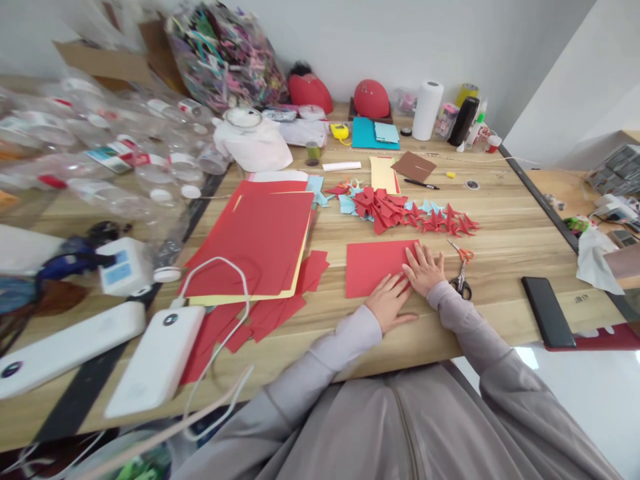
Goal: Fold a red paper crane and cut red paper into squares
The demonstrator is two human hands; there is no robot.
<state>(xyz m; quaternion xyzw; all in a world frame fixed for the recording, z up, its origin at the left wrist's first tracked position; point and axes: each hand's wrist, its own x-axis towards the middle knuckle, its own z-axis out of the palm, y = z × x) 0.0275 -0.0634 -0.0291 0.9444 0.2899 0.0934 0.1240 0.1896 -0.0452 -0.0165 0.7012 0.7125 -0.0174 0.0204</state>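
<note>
A red sheet of paper (376,267) lies flat on the wooden table in front of me. My left hand (391,301) rests on its lower right part, fingers stretched out and the thumb apart on the wood. Flat across the sheet's right edge lies my right hand (424,268), its fingers spread. Just right of that hand are scissors with orange handles (466,254) and a pair with black handles (461,287). Beyond the sheet sits a pile of folded red paper cranes (385,210), with light blue ones (349,205) among them.
To the left are stacked red sheets (270,240), red paper strips (280,317) and a white power bank with a cable (157,363). Plastic bottles (150,167) crowd the far left. A black phone (549,312) lies at the right, and a black pen (421,184) lies beyond the cranes.
</note>
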